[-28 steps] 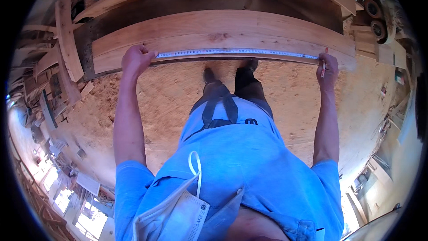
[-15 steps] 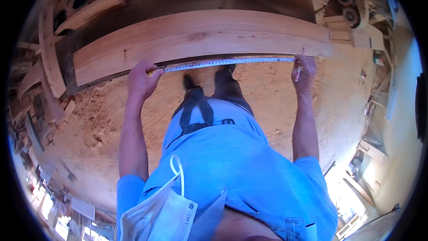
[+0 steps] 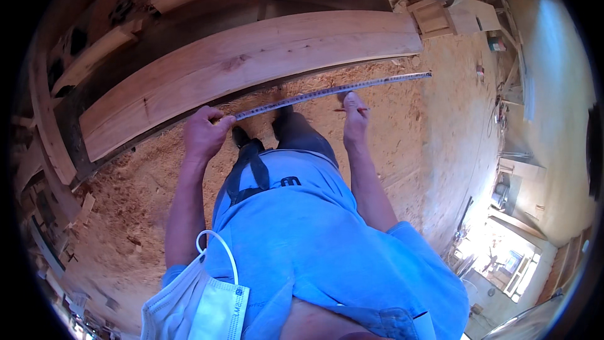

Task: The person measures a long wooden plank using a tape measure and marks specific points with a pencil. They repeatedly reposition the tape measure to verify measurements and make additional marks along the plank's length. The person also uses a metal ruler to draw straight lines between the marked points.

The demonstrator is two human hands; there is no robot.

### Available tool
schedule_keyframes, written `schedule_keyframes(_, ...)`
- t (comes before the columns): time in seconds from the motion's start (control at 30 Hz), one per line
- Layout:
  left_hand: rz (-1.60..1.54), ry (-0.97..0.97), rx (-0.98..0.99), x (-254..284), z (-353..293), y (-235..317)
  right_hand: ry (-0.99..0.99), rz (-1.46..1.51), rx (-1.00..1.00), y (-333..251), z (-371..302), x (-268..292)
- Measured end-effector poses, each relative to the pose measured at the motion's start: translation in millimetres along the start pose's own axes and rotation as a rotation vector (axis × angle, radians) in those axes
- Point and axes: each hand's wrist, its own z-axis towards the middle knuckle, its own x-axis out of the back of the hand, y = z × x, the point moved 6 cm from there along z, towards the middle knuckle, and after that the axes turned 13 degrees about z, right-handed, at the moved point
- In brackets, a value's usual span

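Since the earlier frames the tape measure (image 3: 327, 92) has come off the long plank (image 3: 251, 63) and now hangs in the air above the sawdust floor (image 3: 126, 201), and both hands have drawn in closer to the body.

The left hand (image 3: 202, 133) is closed around the tape's near end, its grip curled tight; whether a case sits inside the fist cannot be told. From that grip the blade runs out to the right and past the right hand (image 3: 355, 116), its free tip reaching well beyond. The right hand's grip pinches a pencil (image 3: 351, 109) and sits just below the blade, apparently not clamping it.

To handle this well, I judge the blade should be kept taut and level, supported near the right hand so the free end does not kink or droop, and the pencil kept clear of the blade's edge.

No container shows near either grip; a face mask (image 3: 201, 302) hangs at the chest.
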Motion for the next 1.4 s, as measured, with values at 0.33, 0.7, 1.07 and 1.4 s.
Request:
schedule_keyframes(0.33,0.115,0.081,0.023,-23.6,7.5,42.9,0.192,0.370,-0.405,27.8,48.4,0.5)
schedule_keyframes(0.7,0.248,0.273,0.033,0.5,30.1,31.3,0.248,0.392,-0.338,28.4,117.3,33.5)
schedule_keyframes(1.07,0.230,0.228,0.031,-0.3,28.9,39.6,0.281,0.475,-0.343,32.1,142.6,65.1)
schedule_keyframes(1.4,0.157,0.240,-0.024,10.5,39.3,15.8,0.281,0.369,-0.384,20.9,139.8,58.6)
